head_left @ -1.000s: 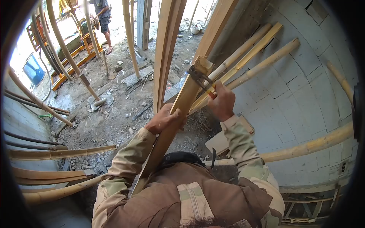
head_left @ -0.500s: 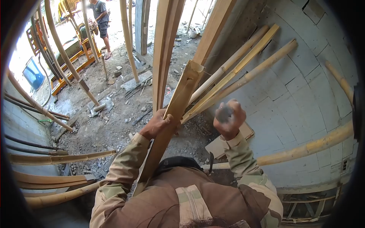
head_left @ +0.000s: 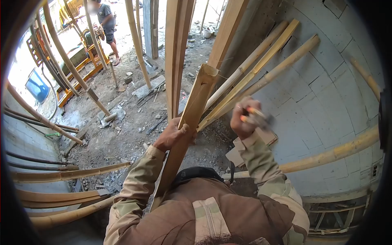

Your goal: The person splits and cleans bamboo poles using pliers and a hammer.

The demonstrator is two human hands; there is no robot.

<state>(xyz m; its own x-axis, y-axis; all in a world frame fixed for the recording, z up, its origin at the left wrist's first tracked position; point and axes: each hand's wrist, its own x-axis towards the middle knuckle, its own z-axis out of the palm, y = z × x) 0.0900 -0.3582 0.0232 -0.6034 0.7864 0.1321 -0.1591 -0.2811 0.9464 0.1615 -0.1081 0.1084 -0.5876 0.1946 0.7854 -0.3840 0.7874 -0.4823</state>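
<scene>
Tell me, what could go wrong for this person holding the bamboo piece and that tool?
1. The left hand grips the split bamboo slat around its raw edges; a slip could mean splinters or a cut.
2. The right hand holds an orange-handled tool, blurred, close to the slat; a badly aimed move might strike the left hand.
3. Loose bamboo poles lean on the wall just beyond; a knock could topple them.
</scene>
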